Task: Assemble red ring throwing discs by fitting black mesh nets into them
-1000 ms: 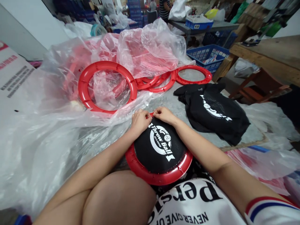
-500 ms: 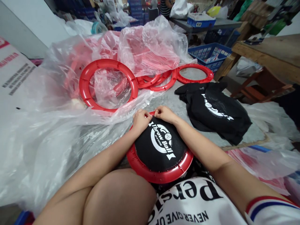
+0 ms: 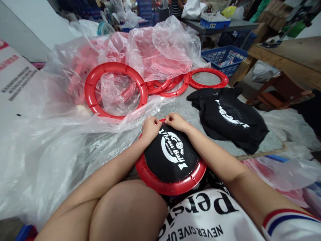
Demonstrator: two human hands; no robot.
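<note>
A red plastic ring rests against my lap, with a black mesh fabric disc printed "Throw Ball" spanning its opening. At the far edge of the ring, my left hand is closed, its fingertips pinching the fabric's edge. Just to its right, my right hand pinches the same edge, thumb and forefinger together. A small gap separates the two hands. The exact bit of edge between the fingertips is too small to make out.
Another red ring leans on clear plastic sheeting ahead on the left. Behind it, a plastic bag covers more red rings. A pile of black printed fabric lies at right. A blue crate stands beyond.
Almost nothing differs. Both hands stay at the ring's far edge, with only slight finger movement.
</note>
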